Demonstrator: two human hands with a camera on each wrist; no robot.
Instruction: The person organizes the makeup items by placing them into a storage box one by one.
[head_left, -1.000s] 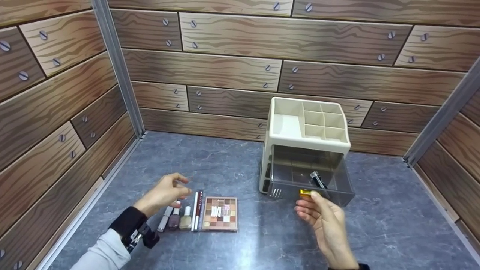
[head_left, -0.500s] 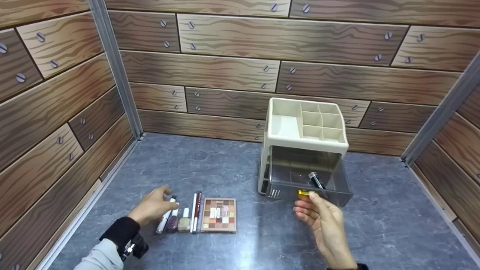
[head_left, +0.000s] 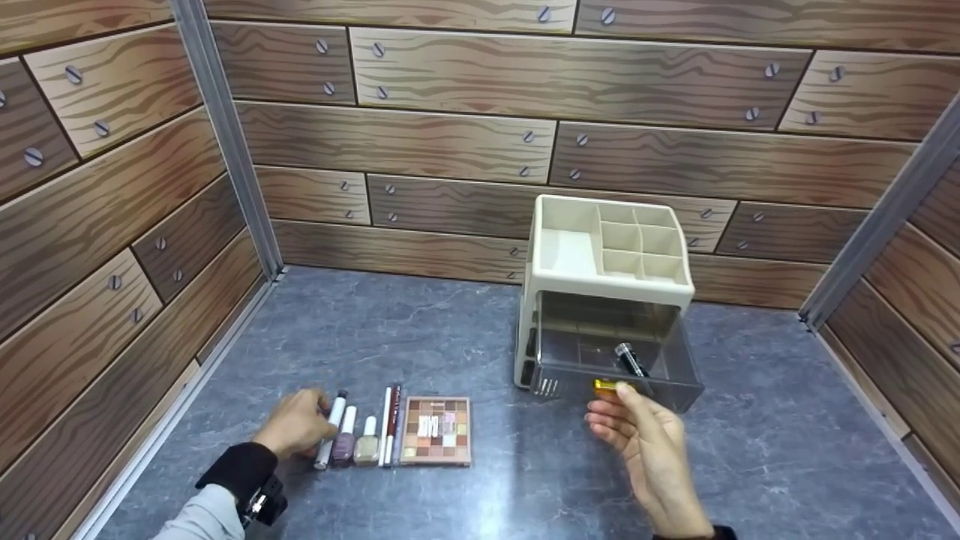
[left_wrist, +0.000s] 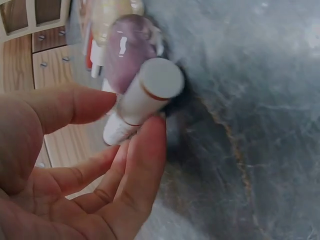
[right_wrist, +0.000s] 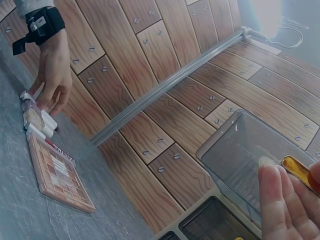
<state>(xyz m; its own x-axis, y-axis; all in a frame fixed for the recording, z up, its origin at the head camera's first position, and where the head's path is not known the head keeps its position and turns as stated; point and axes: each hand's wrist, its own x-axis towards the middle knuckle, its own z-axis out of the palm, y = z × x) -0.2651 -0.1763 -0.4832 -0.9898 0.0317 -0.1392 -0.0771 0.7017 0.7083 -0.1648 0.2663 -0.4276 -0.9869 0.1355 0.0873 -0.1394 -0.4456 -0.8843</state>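
Observation:
My left hand is at the left end of a row of cosmetics. Its thumb and fingers pinch a white cosmetic tube with a thin copper-coloured ring. Against the tube stands a purple nail polish bottle, then a beige nail polish bottle. My right hand pinches the gold drawer handle between thumb and fingers. The clear grey drawer is pulled out of the cream organizer. Inside it lies a black tube.
Beside the bottles lie a white pencil, a dark red pencil and an eyeshadow palette. The organizer's top has several compartments. Wood-patterned walls enclose the grey marbled tabletop.
My left hand has moved down and left to the leftmost white tube, and its fingers have closed round it. The right hand stays at the drawer handle.

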